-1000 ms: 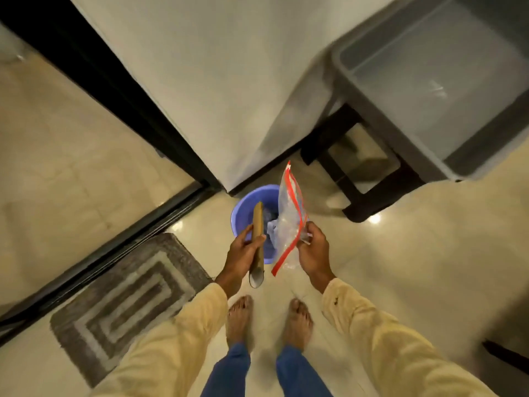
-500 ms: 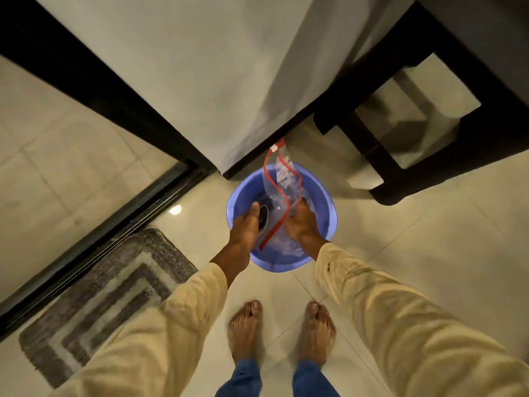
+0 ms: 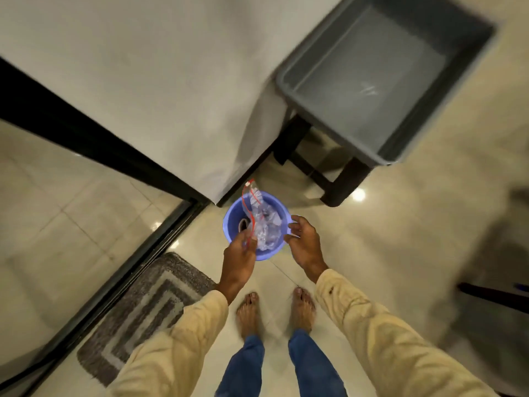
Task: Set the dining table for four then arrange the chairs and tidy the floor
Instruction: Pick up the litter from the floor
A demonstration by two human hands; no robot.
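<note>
We stand over a small round blue plastic bucket point(image 3: 255, 224) on the glossy tiled floor point(image 3: 372, 239), by the wall corner. A crumpled clear plastic zip bag with a red seal strip point(image 3: 262, 222) sits in it, its top poking above the rim. Our left hand point(image 3: 239, 253) hovers at the near rim; motion blur keeps us from telling whether its fingers pinch the red strip. Our right hand point(image 3: 303, 239) is spread wide and empty just beside the bucket. We judge the bag feather-light, limp and slippery: best taken by the stiffer seal edge. The bucket looks light and rigid; grip its rim.
</note>
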